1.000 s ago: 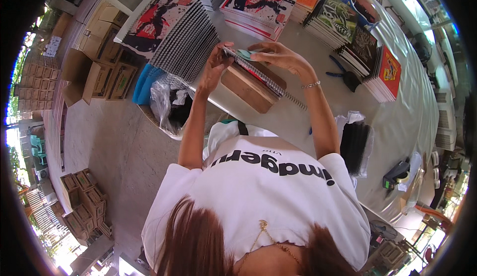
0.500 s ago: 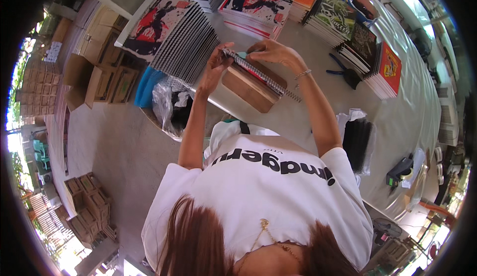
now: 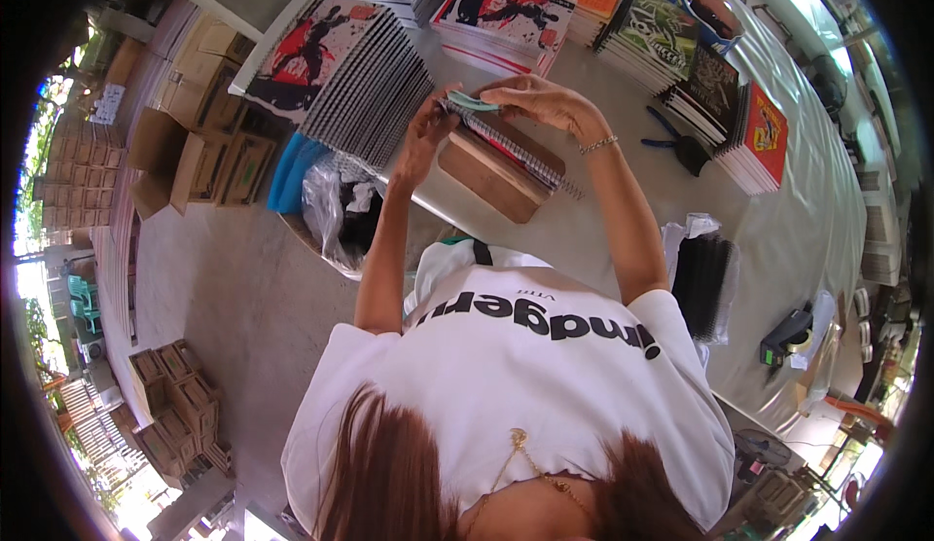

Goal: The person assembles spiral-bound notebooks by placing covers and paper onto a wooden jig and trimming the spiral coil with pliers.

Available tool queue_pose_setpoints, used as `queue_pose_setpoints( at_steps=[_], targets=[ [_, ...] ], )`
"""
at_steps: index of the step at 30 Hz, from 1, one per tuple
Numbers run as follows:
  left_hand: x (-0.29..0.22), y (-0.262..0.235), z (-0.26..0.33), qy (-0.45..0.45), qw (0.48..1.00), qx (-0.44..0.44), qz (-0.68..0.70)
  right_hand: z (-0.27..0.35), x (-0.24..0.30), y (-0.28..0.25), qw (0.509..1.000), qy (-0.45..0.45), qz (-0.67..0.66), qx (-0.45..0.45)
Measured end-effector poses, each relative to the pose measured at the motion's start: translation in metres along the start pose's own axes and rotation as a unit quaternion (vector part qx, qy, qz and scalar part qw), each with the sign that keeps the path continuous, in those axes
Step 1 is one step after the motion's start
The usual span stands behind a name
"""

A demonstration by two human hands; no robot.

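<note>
A spiral notebook (image 3: 505,148) stands on its edge, wire coil upward, against a brown wooden block (image 3: 486,183) on the table. The coil's loose end sticks out past the notebook at the right. My left hand (image 3: 425,137) is closed around the notebook's left end. Between the fingers of my right hand (image 3: 545,103) is a small pale green object (image 3: 471,102), held just above the coil's left end. Its kind is hard to make out, and my fingers cover part of it.
Coil-bound notebooks form a tall stack (image 3: 365,69) at the left. More notebook stacks (image 3: 506,20) line the back, with red ones (image 3: 757,139) at the right. Blue-handled pliers (image 3: 671,135), black coils in plastic (image 3: 702,283) and a tape dispenser (image 3: 786,335) lie rightward.
My right hand has lifted slightly and turned, and more of the pale green object now shows. My left hand stays at the notebook's end.
</note>
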State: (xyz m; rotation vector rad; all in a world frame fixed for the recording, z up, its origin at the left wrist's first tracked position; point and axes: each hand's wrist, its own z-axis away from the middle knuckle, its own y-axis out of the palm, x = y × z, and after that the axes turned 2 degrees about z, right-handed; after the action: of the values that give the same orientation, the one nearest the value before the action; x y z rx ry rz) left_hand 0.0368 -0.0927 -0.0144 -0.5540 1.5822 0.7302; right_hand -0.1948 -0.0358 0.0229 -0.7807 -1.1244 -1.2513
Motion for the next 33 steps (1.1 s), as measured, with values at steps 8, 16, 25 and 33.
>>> queue_pose_setpoints(
  at_steps=[8, 16, 25, 33],
  targets=[
    [0.018, 0.029, 0.025, 0.035, 0.989, -0.111, 0.089, 0.081, -0.071, -0.022, 0.898, -0.048, 0.223, -0.376],
    [-0.01, 0.04, 0.048, 0.034, 0.998, -0.056, -0.02, 0.201, -0.169, 0.082, 0.618, 0.269, 0.438, -0.595],
    [-0.019, 0.021, 0.033, 0.18, 0.934, 0.007, -0.307, 0.205, -0.203, 0.116, 0.624, 0.289, 0.292, -0.665],
    [-0.019, 0.023, 0.035, 0.107, 0.958, 0.061, -0.26, 0.14, -0.043, 0.182, 0.767, -0.029, 0.122, -0.629]
  ],
)
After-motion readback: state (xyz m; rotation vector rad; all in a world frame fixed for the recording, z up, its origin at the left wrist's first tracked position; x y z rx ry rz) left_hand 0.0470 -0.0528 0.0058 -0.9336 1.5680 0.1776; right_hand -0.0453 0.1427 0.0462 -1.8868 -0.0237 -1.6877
